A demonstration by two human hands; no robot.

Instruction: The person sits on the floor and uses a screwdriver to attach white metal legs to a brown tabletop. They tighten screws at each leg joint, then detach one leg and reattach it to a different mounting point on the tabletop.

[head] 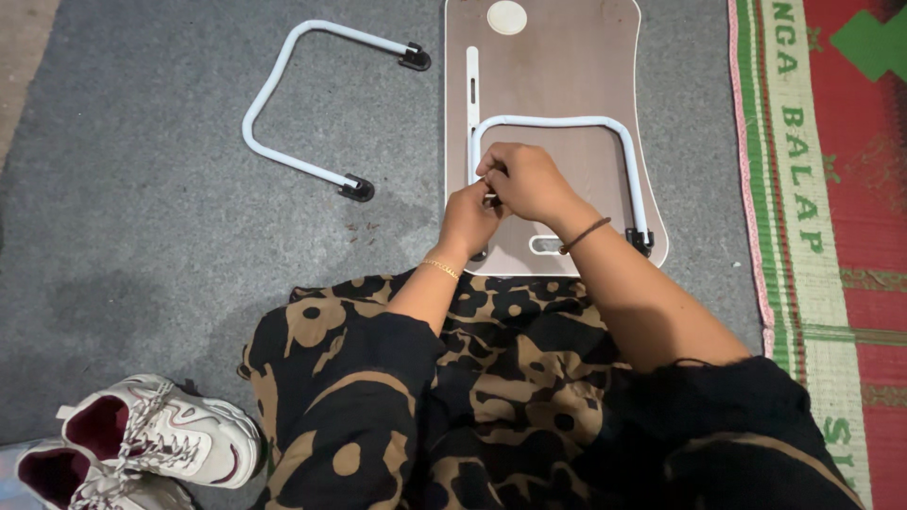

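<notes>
A lap in black fabric with tan floral shapes (491, 378) fills the bottom centre of the frame, nearest the camera. At the lower left corner sits a pair of white sneakers (151, 444) with dark red linings, lying on the grey carpet (170, 236).

Both forearms reach up from the lap to the centre of the frame. The left hand (468, 219), with a thin gold bracelet (439, 268) at its wrist, and the right hand (529, 181), with a dark cord bracelet (584, 234) at its wrist, are pressed together, fingers curled and pinched around something small between them; what that small thing is cannot be told, since the fingers cover it.

The hands meet over the left side of a white U-shaped tube leg (624, 142) that lies on a brown wood-pattern folding table top (567, 66), placed on the carpet in the upper centre of the frame. The leg's right end carries a black bracket (641, 242) near the board's lower right edge. The board has a long white slot strip (472, 85) along its left side, a round pale disc (507, 17) at its top edge, and an oval handle cut-out (546, 245) near its lower edge, just beside the right wrist.

A second white U-shaped leg (274, 94) with black end fittings lies well apart on the carpet at upper left. A woven mat in green, red and cream (831, 189) runs down the right edge of the frame
</notes>
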